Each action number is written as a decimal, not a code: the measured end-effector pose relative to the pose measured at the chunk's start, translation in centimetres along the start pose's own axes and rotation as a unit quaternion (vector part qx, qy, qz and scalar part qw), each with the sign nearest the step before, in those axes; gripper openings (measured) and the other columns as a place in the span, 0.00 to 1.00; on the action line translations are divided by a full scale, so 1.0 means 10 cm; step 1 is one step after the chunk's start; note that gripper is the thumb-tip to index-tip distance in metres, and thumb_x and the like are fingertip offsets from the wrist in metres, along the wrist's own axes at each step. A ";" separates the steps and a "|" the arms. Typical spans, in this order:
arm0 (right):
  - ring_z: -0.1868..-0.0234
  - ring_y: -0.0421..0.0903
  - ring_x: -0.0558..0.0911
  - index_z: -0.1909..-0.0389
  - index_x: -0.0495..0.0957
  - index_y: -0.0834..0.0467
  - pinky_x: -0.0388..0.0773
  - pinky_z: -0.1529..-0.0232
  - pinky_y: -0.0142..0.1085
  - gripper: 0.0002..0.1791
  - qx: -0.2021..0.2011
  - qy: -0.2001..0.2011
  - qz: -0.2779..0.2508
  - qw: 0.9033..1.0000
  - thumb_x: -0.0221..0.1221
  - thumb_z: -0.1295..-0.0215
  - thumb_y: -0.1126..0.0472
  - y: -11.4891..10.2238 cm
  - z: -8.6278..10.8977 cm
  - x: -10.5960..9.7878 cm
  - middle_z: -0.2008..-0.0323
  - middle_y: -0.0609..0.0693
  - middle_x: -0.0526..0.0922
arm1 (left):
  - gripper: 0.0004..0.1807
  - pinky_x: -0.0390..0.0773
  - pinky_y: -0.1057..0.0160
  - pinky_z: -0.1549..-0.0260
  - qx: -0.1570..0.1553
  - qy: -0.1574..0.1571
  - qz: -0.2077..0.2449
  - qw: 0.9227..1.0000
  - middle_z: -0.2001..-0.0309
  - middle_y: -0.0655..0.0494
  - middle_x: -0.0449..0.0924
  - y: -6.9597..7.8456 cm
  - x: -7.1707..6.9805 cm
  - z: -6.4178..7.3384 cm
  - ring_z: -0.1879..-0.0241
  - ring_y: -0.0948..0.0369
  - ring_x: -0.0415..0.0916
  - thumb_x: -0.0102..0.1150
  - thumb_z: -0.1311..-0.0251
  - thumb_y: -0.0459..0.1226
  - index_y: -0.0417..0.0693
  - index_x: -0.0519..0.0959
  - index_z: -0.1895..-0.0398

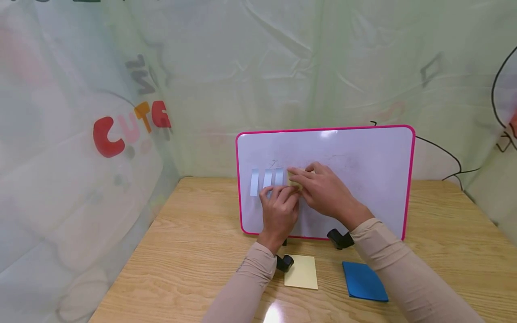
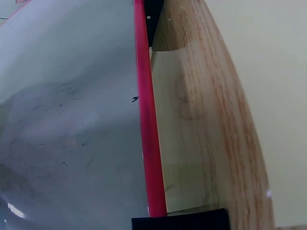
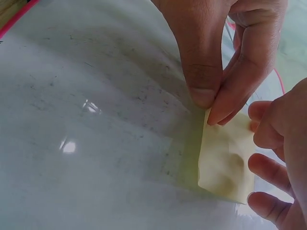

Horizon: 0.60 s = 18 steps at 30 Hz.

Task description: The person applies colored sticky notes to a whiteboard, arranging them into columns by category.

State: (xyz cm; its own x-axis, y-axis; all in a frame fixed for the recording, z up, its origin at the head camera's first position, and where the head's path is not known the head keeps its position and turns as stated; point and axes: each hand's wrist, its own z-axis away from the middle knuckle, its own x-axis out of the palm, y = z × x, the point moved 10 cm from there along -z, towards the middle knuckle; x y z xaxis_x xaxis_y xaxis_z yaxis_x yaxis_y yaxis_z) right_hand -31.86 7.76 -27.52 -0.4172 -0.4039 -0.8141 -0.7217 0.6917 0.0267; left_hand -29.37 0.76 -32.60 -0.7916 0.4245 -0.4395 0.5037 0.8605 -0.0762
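Observation:
A pale yellow sticky note stands against the whiteboard, one edge lifted off the surface. My left hand pinches its lower corner between thumb and finger, clearest in the right wrist view. From the other side my right hand holds the note's upper part with bent fingers; several fingertips meet the edge. Left of the note, light blue paper strips hang side by side on the board, partly behind my left hand. The left wrist view shows no hand, only the board's pink frame and the table.
A pale yellow pad lies on the wooden table below the board. Right of it is a blue pad, close to my right sleeve. Black cables run behind the board, along the sheeted wall.

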 end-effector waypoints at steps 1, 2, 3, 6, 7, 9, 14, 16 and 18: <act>0.54 0.53 0.76 0.38 0.80 0.55 0.76 0.56 0.48 0.25 0.000 -0.001 0.001 1.000 0.65 0.38 0.63 0.00 0.00 0.01 0.41 0.51 0.81 | 0.09 0.66 0.49 0.44 0.000 -0.001 -0.002 1.000 0.55 0.60 0.86 0.00 0.00 0.00 0.52 0.60 0.78 0.70 0.40 0.43 0.51 0.90 0.59; 0.54 0.53 0.75 0.38 0.80 0.55 0.76 0.57 0.48 0.25 0.000 0.000 0.002 1.000 0.65 0.38 0.63 0.01 0.00 0.01 0.40 0.51 0.81 | 0.09 0.66 0.49 0.44 -0.001 -0.002 -0.002 1.000 0.55 0.60 0.86 0.00 0.01 0.00 0.52 0.60 0.78 0.69 0.40 0.43 0.51 0.90 0.59; 0.54 0.53 0.75 0.38 0.80 0.55 0.76 0.57 0.48 0.25 -0.001 0.001 0.003 1.000 0.65 0.38 0.63 0.00 0.01 0.01 0.40 0.51 0.81 | 0.10 0.66 0.49 0.44 -0.001 -0.002 -0.003 1.000 0.55 0.60 0.86 0.00 0.01 0.01 0.52 0.60 0.78 0.69 0.40 0.43 0.51 0.90 0.59; 0.55 0.54 0.76 0.40 0.81 0.56 0.75 0.57 0.48 0.24 -0.007 0.009 0.008 1.000 0.66 0.38 0.63 0.00 0.03 0.01 0.40 0.51 0.81 | 0.10 0.66 0.49 0.44 -0.001 -0.002 -0.005 1.000 0.54 0.60 0.86 0.01 0.02 0.02 0.52 0.61 0.78 0.70 0.40 0.43 0.52 0.90 0.58; 0.55 0.54 0.76 0.41 0.81 0.56 0.75 0.57 0.49 0.23 -0.008 0.013 0.009 1.000 0.66 0.39 0.63 0.00 0.04 0.00 0.40 0.51 0.81 | 0.10 0.66 0.49 0.44 -0.001 -0.002 -0.005 1.000 0.54 0.60 0.86 0.01 0.02 0.02 0.52 0.61 0.78 0.70 0.40 0.43 0.52 0.90 0.58; 0.56 0.54 0.76 0.43 0.83 0.57 0.75 0.56 0.50 0.22 -0.011 0.020 0.013 1.000 0.67 0.39 0.63 0.00 0.07 -0.01 0.39 0.52 0.80 | 0.10 0.66 0.49 0.44 0.000 -0.001 -0.005 1.000 0.54 0.60 0.86 0.01 0.03 0.02 0.52 0.61 0.78 0.70 0.40 0.43 0.52 0.90 0.57; 0.55 0.55 0.76 0.47 0.84 0.60 0.75 0.54 0.51 0.20 0.004 0.031 0.028 0.999 0.66 0.42 0.65 0.04 0.17 -0.04 0.38 0.53 0.79 | 0.09 0.66 0.49 0.44 0.004 0.012 -0.003 1.000 0.54 0.60 0.86 0.02 0.01 0.00 0.53 0.61 0.79 0.70 0.40 0.42 0.52 0.90 0.58; 0.55 0.55 0.76 0.47 0.84 0.61 0.75 0.55 0.50 0.21 0.015 0.035 0.033 0.999 0.66 0.43 0.66 0.07 0.21 -0.06 0.38 0.53 0.79 | 0.08 0.66 0.48 0.44 0.007 0.019 -0.003 1.000 0.55 0.60 0.86 0.02 0.00 0.00 0.54 0.61 0.79 0.70 0.40 0.40 0.52 0.90 0.59; 0.55 0.56 0.76 0.47 0.84 0.61 0.76 0.56 0.50 0.21 0.024 0.042 0.033 0.998 0.65 0.44 0.66 0.10 0.26 -0.08 0.38 0.54 0.79 | 0.07 0.66 0.48 0.45 0.009 0.026 -0.002 1.000 0.56 0.61 0.87 0.02 -0.01 0.00 0.54 0.61 0.79 0.71 0.42 0.39 0.53 0.90 0.61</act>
State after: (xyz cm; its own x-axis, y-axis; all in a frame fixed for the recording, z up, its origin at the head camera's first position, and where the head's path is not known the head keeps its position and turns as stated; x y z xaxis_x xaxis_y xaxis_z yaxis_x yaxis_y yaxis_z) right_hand -30.83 10.36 -28.37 -0.5099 -0.4038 -0.7595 -0.6645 0.7456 0.0497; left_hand -29.16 0.92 -32.54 -0.8101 0.4365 -0.3914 0.5069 0.8569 -0.0938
